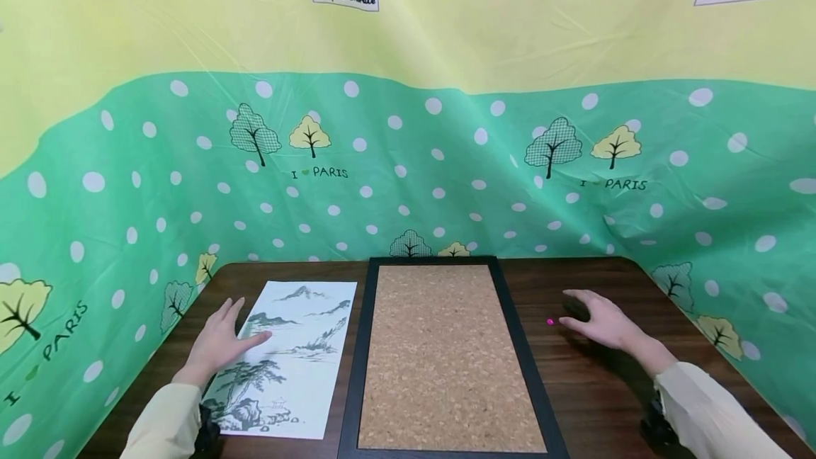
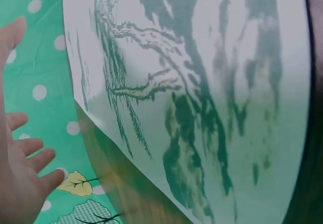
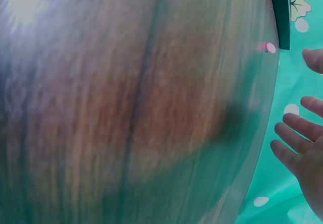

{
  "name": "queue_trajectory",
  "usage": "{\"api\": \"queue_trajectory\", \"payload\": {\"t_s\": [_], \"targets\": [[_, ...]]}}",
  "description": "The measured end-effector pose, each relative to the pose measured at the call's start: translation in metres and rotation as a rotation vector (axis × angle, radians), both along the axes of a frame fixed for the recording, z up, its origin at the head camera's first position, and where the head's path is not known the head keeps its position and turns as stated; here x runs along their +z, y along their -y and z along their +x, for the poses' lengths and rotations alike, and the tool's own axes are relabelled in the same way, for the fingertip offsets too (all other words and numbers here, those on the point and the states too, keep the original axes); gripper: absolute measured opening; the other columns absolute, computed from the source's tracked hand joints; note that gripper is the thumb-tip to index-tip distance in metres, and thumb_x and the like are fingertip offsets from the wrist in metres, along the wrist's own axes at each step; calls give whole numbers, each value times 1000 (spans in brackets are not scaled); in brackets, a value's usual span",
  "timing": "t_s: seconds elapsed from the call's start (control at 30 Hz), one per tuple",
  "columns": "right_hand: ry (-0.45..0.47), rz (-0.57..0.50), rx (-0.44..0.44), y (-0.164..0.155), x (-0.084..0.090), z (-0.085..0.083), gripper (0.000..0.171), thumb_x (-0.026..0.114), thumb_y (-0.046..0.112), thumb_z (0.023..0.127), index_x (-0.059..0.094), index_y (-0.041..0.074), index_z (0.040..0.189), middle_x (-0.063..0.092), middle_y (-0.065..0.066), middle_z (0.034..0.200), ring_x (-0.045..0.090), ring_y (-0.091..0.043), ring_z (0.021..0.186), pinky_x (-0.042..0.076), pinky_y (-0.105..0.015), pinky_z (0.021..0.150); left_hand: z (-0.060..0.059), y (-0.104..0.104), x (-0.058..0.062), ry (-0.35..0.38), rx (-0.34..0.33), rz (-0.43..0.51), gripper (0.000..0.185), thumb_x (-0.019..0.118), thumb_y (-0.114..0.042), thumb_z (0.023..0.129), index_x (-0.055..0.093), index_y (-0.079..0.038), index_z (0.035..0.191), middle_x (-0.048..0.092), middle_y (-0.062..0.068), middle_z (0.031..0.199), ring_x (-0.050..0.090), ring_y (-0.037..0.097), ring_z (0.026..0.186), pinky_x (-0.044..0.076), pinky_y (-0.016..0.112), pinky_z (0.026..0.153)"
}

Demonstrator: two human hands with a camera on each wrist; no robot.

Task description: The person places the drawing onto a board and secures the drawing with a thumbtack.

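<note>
My left hand (image 1: 219,342), fingers spread, overlaps the left edge of a white sheet (image 1: 319,374) printed with an ink landscape of mountains, trees and rocks. In the left wrist view that hand (image 2: 25,173) holds nothing. To the right of the sheet lies a cork board (image 1: 446,360) in a black frame. My right hand (image 1: 605,324) hovers over the table on the board's right side, thumb and forefinger apart, close to a tiny pink pin-like piece (image 1: 550,321). The right wrist view shows the same fingers (image 3: 298,133) loosely extended and bare.
The dark wooden table (image 1: 574,402) has a curtain (image 1: 408,161) around its back and sides, green with white dots below and yellow above. A black band sits at each wrist, under light sleeves (image 1: 720,409).
</note>
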State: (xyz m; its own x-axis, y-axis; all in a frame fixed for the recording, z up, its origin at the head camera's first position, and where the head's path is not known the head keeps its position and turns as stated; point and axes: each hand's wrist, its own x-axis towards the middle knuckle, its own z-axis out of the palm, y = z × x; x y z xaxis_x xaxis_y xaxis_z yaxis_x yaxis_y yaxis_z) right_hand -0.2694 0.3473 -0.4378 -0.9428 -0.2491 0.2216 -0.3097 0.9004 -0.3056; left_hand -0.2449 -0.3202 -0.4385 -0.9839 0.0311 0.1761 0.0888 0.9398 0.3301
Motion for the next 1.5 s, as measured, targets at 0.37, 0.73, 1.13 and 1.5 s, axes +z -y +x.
{"api": "queue_trajectory", "payload": {"t_s": [0.37,0.73,1.13,1.5], "targets": [[107,-211,-1,7,-2,-2,46,67,26,81,56,-5,113,61,-19,102,59,-28,87,48,-40,69,7,8,5,174,79,113,104,58,-61,75,21,15,135,26,40,132,27,55,118,29,65,90],[245,-333,-15,21,-7,-8,39,63,18,83,55,-10,109,54,-5,73,50,-14,52,42,-26,46,5,8,-1,251,156,109,108,64,-60,70,23,18,131,27,43,125,27,57,112,30,64,89],[243,-336,-52,28,-11,-6,22,62,10,83,61,-7,97,53,-5,74,48,-14,58,43,-26,48,6,0,-1,275,179,106,108,71,-54,67,23,20,130,30,43,123,30,56,111,32,61,90],[184,-285,-21,33,-11,-8,5,60,1,82,65,-1,83,57,-4,72,49,-13,58,43,-25,49,5,-7,3,314,216,196,90,77,-42,66,39,20,118,44,38,112,45,46,98,38,55,84]]}}
